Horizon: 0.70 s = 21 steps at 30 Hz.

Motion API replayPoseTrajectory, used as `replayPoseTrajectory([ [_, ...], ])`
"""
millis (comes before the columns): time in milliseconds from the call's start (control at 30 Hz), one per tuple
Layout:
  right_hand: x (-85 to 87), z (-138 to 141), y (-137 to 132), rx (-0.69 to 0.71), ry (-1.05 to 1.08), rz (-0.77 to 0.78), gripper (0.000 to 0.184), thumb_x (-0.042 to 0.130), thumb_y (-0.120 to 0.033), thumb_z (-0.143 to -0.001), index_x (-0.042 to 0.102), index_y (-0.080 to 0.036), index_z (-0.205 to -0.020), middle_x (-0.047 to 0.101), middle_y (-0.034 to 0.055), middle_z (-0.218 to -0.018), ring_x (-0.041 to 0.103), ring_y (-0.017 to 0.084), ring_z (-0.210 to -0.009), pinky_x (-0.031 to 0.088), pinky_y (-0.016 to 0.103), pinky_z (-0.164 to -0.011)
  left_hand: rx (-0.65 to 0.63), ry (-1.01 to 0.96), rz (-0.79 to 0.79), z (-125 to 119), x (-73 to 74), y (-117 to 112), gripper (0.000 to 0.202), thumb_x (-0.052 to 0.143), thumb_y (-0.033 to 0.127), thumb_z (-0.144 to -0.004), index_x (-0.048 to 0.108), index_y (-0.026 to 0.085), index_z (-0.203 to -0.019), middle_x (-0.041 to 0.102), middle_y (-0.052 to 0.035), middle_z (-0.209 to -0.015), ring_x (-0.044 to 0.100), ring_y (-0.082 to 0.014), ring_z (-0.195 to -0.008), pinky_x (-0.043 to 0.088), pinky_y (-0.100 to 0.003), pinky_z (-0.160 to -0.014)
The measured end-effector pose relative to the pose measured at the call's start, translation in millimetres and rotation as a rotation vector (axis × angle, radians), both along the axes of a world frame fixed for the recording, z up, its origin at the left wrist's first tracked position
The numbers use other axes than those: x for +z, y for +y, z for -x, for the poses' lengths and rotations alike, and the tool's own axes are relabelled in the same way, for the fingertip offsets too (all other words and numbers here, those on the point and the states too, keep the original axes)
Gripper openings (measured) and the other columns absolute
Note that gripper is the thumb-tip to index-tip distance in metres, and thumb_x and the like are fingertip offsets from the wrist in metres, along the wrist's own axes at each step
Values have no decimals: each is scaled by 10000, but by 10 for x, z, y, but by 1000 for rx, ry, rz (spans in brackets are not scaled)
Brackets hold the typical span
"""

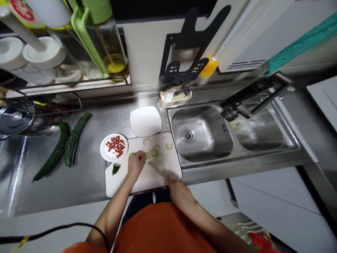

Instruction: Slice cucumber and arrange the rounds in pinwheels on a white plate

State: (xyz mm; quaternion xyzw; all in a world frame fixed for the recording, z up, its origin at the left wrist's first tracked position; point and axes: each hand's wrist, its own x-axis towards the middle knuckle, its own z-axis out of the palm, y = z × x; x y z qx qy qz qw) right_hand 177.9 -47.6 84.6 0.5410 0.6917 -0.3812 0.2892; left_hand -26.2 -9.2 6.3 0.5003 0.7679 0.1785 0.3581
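Note:
A white cutting board [123, 182] lies on the steel counter in front of me. My left hand [135, 163] is closed over a piece of cucumber on the board. My right hand [179, 191] grips a knife [158, 168] whose blade points toward the left hand. Several thin cucumber slices [154, 152] lie scattered on the board beyond the hands. A cut cucumber end [116, 168] sits at the board's left edge.
Two whole cucumbers [75, 138] lie on the counter at left. A small plate of red pieces [114, 147] and an empty white square plate [145, 121] stand beside the board. A double sink [202, 133] with a dark tap [252, 95] is at right. Bottles fill a rack at back left.

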Motion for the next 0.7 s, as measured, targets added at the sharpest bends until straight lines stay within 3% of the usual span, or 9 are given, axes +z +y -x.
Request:
replayPoseTrajectory([
  [300, 42, 113, 46, -20, 12, -60, 449, 309, 18, -799, 522, -138, -1163, 681, 137, -985, 662, 232, -901, 457, 268, -670, 108, -16, 58, 43, -35, -200, 137, 538, 288, -792, 668, 247, -808, 675, 28, -727, 621, -116, -685, 396, -195, -665],
  [533, -5, 260, 90, 12, -3, -88, 456, 281, -17, -859, 484, -151, -1244, 673, 153, -1004, 665, 247, -891, 480, 283, -672, 81, 75, 50, 9, -43, -217, 155, 506, 274, -826, 657, 238, -822, 661, 7, -729, 609, -128, -684, 391, -212, -674],
  [700, 8, 311, 103, 26, -23, -97, 422, 256, -27, -878, 498, -151, -1201, 673, 153, -991, 668, 251, -888, 497, 298, -675, 91, 87, 57, 2, -58, -221, 190, 494, 283, -839, 669, 237, -894, 673, -15, -769, 628, -141, -724, 394, -220, -675],
])
